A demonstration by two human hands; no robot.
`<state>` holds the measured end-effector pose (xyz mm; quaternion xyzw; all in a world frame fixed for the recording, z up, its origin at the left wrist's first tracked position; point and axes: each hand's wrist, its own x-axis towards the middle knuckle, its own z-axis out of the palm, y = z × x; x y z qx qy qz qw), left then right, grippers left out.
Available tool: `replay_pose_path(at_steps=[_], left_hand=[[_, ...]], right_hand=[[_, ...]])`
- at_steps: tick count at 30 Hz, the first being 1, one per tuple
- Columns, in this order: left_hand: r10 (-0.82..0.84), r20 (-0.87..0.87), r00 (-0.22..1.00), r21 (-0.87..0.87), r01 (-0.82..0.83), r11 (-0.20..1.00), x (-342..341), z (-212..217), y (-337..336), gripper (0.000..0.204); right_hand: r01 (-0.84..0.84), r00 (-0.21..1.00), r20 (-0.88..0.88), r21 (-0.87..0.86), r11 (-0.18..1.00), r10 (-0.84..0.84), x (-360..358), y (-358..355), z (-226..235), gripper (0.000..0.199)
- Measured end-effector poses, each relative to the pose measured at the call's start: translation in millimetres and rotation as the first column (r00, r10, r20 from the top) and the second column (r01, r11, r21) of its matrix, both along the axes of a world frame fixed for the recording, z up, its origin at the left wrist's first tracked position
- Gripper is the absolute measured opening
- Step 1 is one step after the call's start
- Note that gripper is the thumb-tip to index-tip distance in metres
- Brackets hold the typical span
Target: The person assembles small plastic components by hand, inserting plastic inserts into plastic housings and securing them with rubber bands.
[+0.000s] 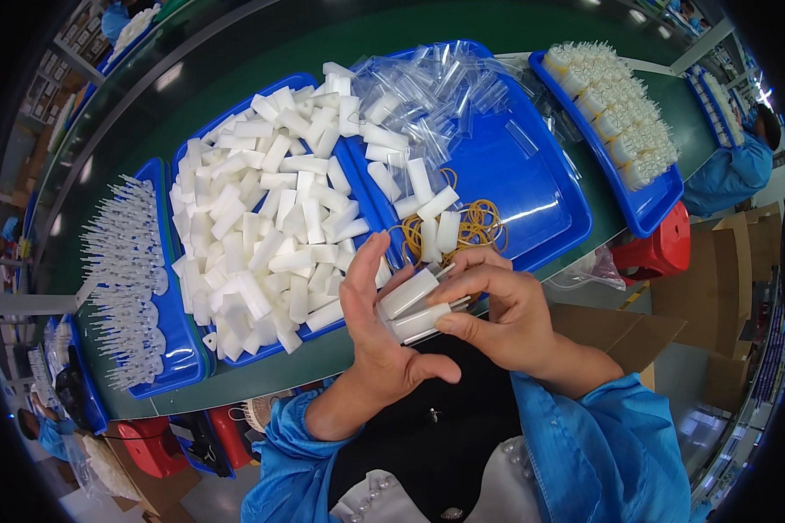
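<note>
My right hand (510, 315) pinches two white cylindrical pieces (412, 295) side by side, with clear plastic sleeves around them. Thin stems stick out of their ends near my right fingers. My left hand (384, 344) has its fingers and thumb spread, the palm against the other ends of the sleeves. Just beyond my hands lie tan rubber bands (481, 228) and several loose white foam pieces (436, 203) in a blue tray (532, 213). Clear plastic sleeves (436, 83) are heaped at that tray's far end.
A blue tray (301, 80) piled with white foam blocks (270, 218) stands left of centre. Farther left, another tray (179, 349) carries rows of thin-stemmed white parts (126, 279). At right, a tray (654, 213) holds bundled white parts (615, 113). Red stools (658, 248) and cardboard boxes (702, 283) flank the green table.
</note>
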<state>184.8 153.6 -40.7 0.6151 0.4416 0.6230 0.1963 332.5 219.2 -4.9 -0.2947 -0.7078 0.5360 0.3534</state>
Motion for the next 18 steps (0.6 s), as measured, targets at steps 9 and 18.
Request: replay_pose_path(at_steps=[9, 18], left_hand=[[-0.067, -0.141, 0.988, -0.059, 0.059, 0.996, -8.4, 7.8, 2.9, 0.123], [-0.186, 0.818, 0.545, -0.249, 0.626, 0.739, -14.0, 36.5, -22.5, 0.112]], right_hand=[[-0.005, 1.0, 0.022, 0.047, 0.999, 0.004, 5.1, 3.0, 8.0, 0.025], [-0.403, 0.913, 0.086, 0.326, 0.855, 0.398, 18.4, 23.2, 50.9, 0.021]])
